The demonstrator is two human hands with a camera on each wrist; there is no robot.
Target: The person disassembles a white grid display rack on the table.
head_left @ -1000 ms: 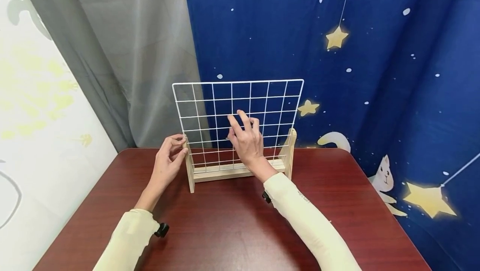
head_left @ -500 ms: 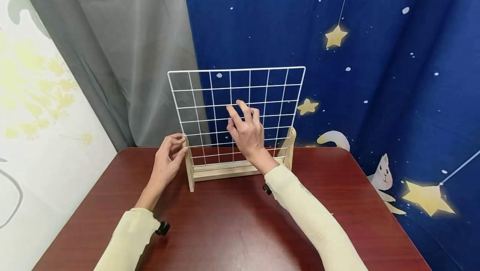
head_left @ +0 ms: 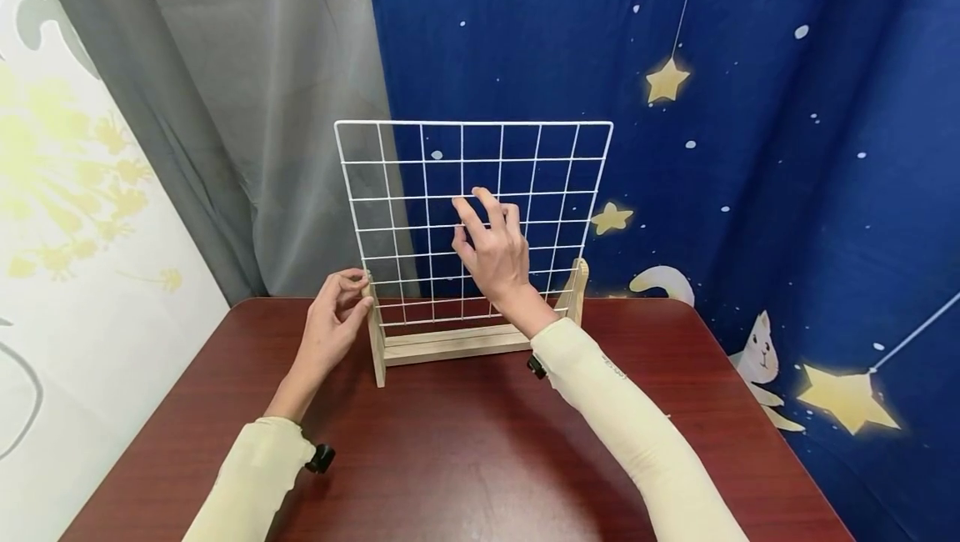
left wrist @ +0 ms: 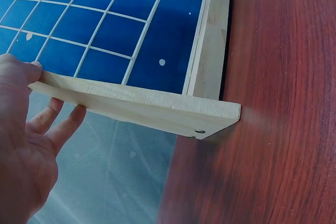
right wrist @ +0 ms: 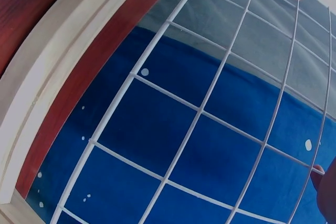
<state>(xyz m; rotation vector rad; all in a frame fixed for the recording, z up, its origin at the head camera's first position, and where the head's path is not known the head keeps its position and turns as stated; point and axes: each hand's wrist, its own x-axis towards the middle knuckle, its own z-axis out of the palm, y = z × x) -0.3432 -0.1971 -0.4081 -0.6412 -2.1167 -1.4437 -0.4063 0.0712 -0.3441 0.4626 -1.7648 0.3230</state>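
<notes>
Right hand (head_left: 491, 254) fingertips behind grid (head_left: 474, 192)

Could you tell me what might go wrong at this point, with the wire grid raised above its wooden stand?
1. The right hand grips the white wire grid at a single spot near its middle, so the panel could swing or tilt sideways.
2. Its bottom edge hangs just above the wooden stand, so it might catch on the side posts.
3. The left hand holds only the top of the left post; a snag could tip the light stand on the table.
</notes>
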